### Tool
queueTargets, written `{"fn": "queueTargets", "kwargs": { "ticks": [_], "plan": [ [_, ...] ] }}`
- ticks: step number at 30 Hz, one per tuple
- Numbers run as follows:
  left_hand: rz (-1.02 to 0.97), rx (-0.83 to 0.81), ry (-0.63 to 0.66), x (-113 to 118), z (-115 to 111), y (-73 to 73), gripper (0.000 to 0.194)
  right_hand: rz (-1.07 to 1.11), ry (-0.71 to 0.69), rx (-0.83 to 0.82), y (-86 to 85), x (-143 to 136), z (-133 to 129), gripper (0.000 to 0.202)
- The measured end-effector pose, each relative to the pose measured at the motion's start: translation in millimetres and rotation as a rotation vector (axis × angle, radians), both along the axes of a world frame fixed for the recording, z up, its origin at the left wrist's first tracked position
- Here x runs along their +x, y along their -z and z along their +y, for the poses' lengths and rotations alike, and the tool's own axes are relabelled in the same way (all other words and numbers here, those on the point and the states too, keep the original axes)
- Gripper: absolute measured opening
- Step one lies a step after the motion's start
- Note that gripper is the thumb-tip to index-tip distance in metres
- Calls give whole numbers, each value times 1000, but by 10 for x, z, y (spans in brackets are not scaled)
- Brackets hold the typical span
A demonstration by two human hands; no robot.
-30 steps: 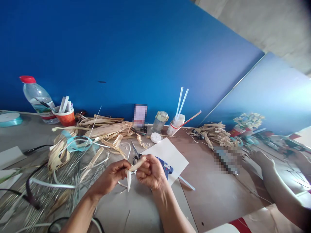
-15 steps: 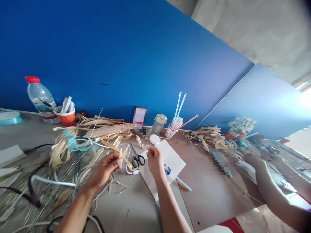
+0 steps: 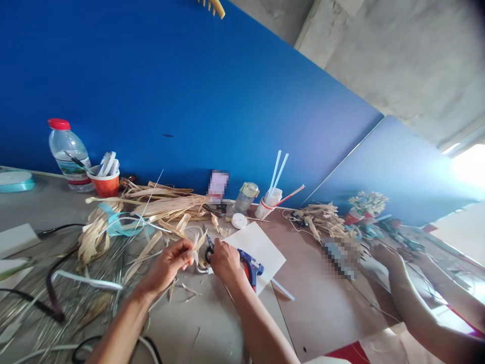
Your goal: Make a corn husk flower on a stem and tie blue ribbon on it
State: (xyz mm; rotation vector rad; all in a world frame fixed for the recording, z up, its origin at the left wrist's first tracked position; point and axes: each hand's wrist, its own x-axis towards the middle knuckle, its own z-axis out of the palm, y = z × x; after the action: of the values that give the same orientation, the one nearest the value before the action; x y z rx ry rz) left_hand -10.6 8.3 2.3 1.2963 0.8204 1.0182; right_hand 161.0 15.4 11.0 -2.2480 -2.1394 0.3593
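Observation:
My left hand (image 3: 172, 265) pinches a small pale piece of dried husk (image 3: 196, 247) between thumb and fingertips. Just right of it, my right hand (image 3: 226, 260) is closed over the black-handled scissors (image 3: 208, 247), whose blades show beyond the fingers; whether it grips them is hidden. A blue glue gun (image 3: 255, 268) lies right of my right wrist, on a white sheet (image 3: 267, 247). Dried husk strips (image 3: 166, 207) are piled behind my hands.
A red-capped bottle (image 3: 70, 154) and a red cup (image 3: 105, 183) stand at the back left. A jar (image 3: 245, 198) and a cup of glue sticks (image 3: 264, 208) stand behind the sheet. Thin wires (image 3: 49, 318) and cables lie left. Another person's arms (image 3: 407, 298) are at right.
My right hand has moved left and down to the scissors, uncovering more of the glue gun. My left hand has shifted slightly right with the husk piece. The view has shifted a little.

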Motion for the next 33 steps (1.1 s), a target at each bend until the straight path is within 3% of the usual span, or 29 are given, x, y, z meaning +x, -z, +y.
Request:
{"fn": "queueTargets", "kwargs": {
  "ticks": [2, 4, 10, 14, 18, 23, 27, 29, 33],
  "plan": [
    [-13, -16, 4, 3, 6, 21, 27, 55, 20, 40, -2, 61, -6, 27],
    [-40, -45, -3, 1, 8, 44, 26, 242, 48, 100, -9, 147, -27, 28],
    [-110, -124, -24, 18, -27, 49, 24, 1280, 34, -42, -126, 337, -122, 49],
    [-173, -155, -16, 50, -46, 17, 29, 1498, -49, -138, -237, 301, -184, 35],
    [-212, -182, -71, 55, -39, 8, 34, 1384, -64, -151, -219, 244, -205, 41],
    [-159, -181, -148, 20, 1, 49, 34, 1062, -172, -12, -239, 244, -257, 41],
    [-39, -145, -183, -2, 18, 70, 27, 716, -107, 166, -331, 217, -341, 32],
    [29, -124, -182, -5, 11, 54, 24, 558, -109, 182, -347, 196, -378, 28],
    [92, -128, -184, 2, -12, -1, 23, 540, -160, 150, -298, 198, -405, 41]
  ]
}}
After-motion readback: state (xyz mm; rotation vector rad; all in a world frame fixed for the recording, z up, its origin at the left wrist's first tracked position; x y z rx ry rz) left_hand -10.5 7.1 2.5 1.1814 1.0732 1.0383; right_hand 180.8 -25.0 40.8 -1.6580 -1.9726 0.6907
